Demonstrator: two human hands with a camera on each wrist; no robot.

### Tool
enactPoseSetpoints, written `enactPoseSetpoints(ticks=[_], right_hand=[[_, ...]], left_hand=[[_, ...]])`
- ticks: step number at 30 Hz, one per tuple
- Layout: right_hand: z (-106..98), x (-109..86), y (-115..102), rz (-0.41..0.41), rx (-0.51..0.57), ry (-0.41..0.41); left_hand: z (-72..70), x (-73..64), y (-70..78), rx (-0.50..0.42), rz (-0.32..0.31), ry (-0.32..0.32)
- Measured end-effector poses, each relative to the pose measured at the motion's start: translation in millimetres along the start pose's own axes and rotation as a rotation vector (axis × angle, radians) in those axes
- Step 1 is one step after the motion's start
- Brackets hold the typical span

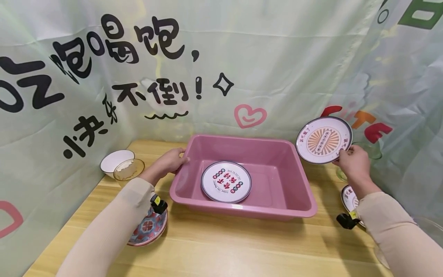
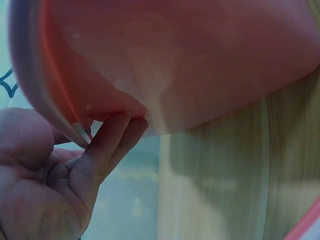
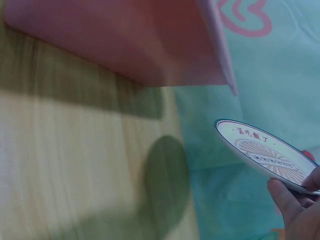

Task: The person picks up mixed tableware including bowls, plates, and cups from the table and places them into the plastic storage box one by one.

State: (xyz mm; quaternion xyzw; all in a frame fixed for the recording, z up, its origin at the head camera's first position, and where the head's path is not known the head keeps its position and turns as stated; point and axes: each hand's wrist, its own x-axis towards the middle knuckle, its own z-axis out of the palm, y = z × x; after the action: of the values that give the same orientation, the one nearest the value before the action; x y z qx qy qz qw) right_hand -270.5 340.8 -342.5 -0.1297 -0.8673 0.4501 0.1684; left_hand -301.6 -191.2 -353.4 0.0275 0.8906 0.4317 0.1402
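A pink plastic basin [image 1: 277,184] stands on the wooden table, and a white plate with red lettering [image 1: 226,182] lies inside it, toward the left. My left hand [image 1: 167,161] grips the basin's left rim; in the left wrist view the fingers lie under the rim against the outer wall, with the thumb on the other side. Off the basin's right side, my right hand [image 1: 354,161] pinches the edge of a white plate with an orange sunburst [image 1: 324,139]. That plate is tilted and held in the air, above the table, as the right wrist view also shows.
At the left stand a white bowl [image 1: 115,158] and an amber glass bowl [image 1: 129,169]. Patterned red-rimmed plates [image 1: 149,231] lie below my left forearm. Another white plate [image 1: 349,198] and green glassware [image 1: 375,150] are at the right. A printed curtain [image 1: 283,69] hangs behind the table.
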Motion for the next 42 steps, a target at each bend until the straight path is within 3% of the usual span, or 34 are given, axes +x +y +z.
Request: enactPoseSetpoints(ticks=[6, 9, 17, 32, 42], right_hand=[[-4.7, 1.1, -12.7, -0.023, -0.068, 0.064], [-7.0, 1.1, -20.0, -0.035, -0.046, 0.094], [-7.6, -5.6, -38.9, -0.050, -0.030, 0.080], [5.7, -16.8, -81.5, -0.068, 0.339, -0.070], [19.5, -21.1, -90.3, -0.039, 0.587, -0.169]], left_hand=[[0.4, -0.5, -0.2, -0.005, -0.001, -0.005], [0.2, 0.0, -0.1, -0.003, 0.001, -0.005], [1.4, -0.3, -1.9, 0.000, -0.014, 0.000], [-1.3, 1.7, 9.4, 0.018, 0.005, 0.012], [-2.2, -1.1, 7.3, 0.013, 0.000, -0.029]])
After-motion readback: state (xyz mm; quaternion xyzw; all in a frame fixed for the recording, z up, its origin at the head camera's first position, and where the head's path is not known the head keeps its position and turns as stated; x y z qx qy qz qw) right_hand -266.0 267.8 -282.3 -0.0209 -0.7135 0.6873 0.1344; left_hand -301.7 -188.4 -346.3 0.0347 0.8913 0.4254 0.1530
